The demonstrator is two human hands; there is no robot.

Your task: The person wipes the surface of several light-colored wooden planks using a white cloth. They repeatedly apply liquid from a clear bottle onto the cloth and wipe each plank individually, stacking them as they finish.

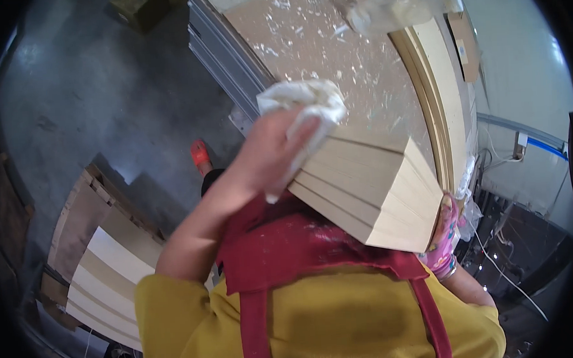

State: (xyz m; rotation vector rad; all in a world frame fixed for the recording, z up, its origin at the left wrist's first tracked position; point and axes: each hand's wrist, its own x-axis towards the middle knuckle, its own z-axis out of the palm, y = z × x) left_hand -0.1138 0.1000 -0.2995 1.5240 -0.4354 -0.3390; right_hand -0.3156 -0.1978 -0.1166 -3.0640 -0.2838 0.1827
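In my left hand, which is bare, a crumpled white cloth is bunched under the fingers. It lies at the far left end of a stack of pale wooden boards, and the hand is slightly smeared by motion. The boards slant across in front of my apron, their edges stepped side by side. A pink flower-patterned glove covers my right hand. That hand grips the boards at their near right end, its thumb side showing along the edge and the other fingers partly hidden behind them.
White scraps litter the brown worktable. Long pale strips lie along its right side, near a clear plastic bottle. Grey metal profiles edge the table's left. More panels stand at lower left; a white cable hangs at right.
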